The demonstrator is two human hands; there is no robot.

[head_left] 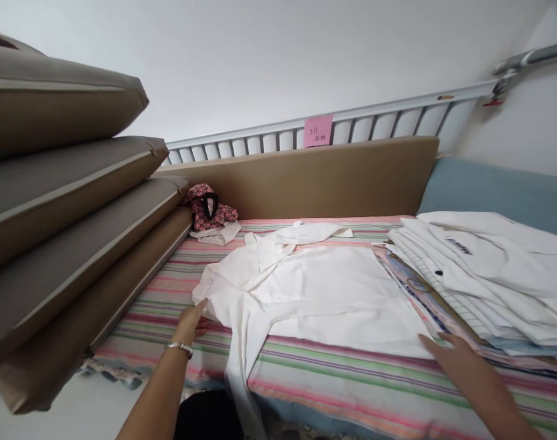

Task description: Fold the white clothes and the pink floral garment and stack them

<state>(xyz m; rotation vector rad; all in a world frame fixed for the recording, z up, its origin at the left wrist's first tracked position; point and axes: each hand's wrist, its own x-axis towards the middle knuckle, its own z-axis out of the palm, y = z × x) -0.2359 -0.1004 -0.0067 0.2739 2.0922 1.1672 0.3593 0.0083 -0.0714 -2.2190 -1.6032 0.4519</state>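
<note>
A white long-sleeved shirt (333, 293) lies spread out, its collar end to the left and hem to the right. One sleeve reaches toward the back; the other hangs over the front edge. My left hand (189, 324), with a bracelet on the wrist, is at the shirt's near shoulder, thumb on the cloth and fingers around its edge. At the near corner of the hem is my right hand (452, 354), thumb and forefinger apart, the thumb touching the cloth. Beside it rises a pile of folded clothes (493, 263), white garments on top.
A striped sheet (315, 373) covers the bed. Thick brown cushions (76, 201) are stacked at the left. A flowered garment (209, 211) sits at the back left. Behind stand a brown padded board (333, 180), a white radiator (269, 142) and a pink note (318, 130).
</note>
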